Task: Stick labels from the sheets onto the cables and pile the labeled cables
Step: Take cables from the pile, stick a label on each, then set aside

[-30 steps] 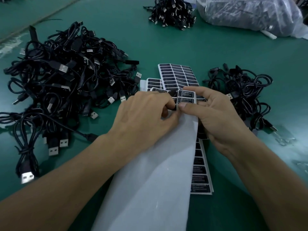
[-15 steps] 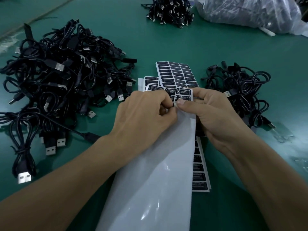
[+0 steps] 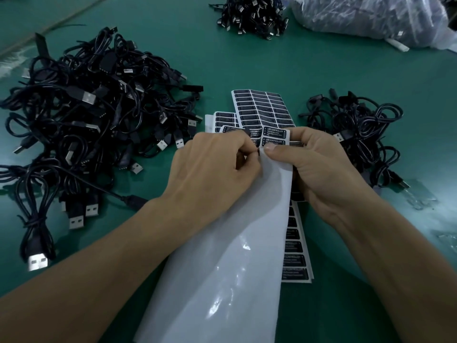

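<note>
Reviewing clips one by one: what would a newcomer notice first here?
At centre, the left hand and right hand pinch the top edge of a glossy white label backing sheet. A tangled heap of black USB cables sprawls to their left; a smaller black cable pile lies to their right.

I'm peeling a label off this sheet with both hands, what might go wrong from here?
1. The small label that the left hand pinches off the sheet held by the right hand may curl and stick to itself or a fingertip.
2. Neither hand holds a cable, so the peeled label would sit exposed while you reach for a cable pile.
</note>
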A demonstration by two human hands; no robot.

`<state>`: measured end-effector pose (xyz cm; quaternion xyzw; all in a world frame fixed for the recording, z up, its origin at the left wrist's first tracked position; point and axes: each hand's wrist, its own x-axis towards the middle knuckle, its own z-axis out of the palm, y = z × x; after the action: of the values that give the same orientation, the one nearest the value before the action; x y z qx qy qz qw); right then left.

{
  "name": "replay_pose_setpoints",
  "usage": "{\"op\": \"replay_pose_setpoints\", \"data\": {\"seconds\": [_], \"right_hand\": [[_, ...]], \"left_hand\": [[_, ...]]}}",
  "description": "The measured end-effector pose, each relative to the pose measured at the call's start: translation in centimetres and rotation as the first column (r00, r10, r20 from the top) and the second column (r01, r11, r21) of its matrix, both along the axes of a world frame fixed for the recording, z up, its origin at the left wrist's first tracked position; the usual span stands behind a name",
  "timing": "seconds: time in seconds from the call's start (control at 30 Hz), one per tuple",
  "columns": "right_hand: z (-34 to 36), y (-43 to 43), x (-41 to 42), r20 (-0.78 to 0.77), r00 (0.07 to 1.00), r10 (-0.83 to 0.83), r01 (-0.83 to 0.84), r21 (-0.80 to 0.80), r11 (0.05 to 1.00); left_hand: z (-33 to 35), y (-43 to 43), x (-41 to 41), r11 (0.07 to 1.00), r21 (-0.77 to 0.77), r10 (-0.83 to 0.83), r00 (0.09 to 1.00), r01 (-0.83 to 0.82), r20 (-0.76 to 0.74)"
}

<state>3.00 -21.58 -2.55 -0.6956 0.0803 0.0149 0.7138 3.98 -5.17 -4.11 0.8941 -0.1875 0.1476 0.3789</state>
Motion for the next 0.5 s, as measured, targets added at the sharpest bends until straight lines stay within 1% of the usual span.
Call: {"op": "replay_pose_setpoints", "data": {"seconds": [0.17, 0.33, 0.5], "right_hand": [[-0.03, 0.2, -0.15, 0.015, 1.0, 0.015, -0.015, 0.0, 1.0], [0.03, 0.31, -0.26, 0.023, 1.0, 0.021, -0.021, -0.03, 0.999], [0.06, 0.53, -0.09, 0.013, 1.0, -0.013, 0.013, -0.021, 1.0]], "left_hand": [[-0.17, -0.1, -0.04, 0.999, -0.035, 0.006, 1.0, -0.006, -0.003], [-0.23, -0.32, 0.22, 0.99, -0.135, -0.04, 0.998, 0.033, -0.051], [-0.1, -0.1, 0.49, 0.989, -0.145, -0.048, 0.997, 0.038, -0.062]]}}
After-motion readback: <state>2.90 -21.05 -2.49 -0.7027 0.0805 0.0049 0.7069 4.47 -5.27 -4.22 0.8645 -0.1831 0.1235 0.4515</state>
